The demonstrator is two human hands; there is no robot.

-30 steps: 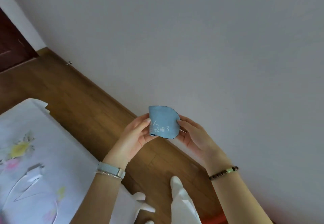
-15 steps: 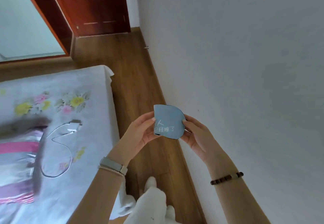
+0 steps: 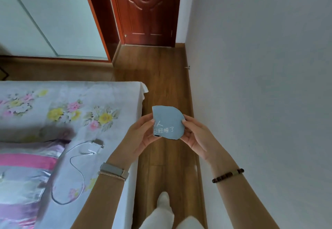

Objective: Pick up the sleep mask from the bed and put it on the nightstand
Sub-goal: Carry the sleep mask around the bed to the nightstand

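Note:
A light blue sleep mask (image 3: 168, 122), folded in half with white characters printed on it, is held up in front of me above the wooden floor. My left hand (image 3: 142, 135) pinches its left edge and my right hand (image 3: 195, 135) pinches its right edge. The bed (image 3: 75, 106) with a floral sheet lies to my left. No nightstand appears in this view.
A white charging cable and plug (image 3: 84, 155) lie on the bed beside a pink striped pillow (image 3: 27, 171). A narrow strip of wooden floor (image 3: 161, 70) runs between bed and white wall (image 3: 260, 85) toward a dark red door (image 3: 143, 9). A sliding wardrobe (image 3: 45, 18) stands far left.
The view has swung left from the wall to along the floor strip, bringing the bed, door and wardrobe into sight. Both hands still hold the folded mask the same way.

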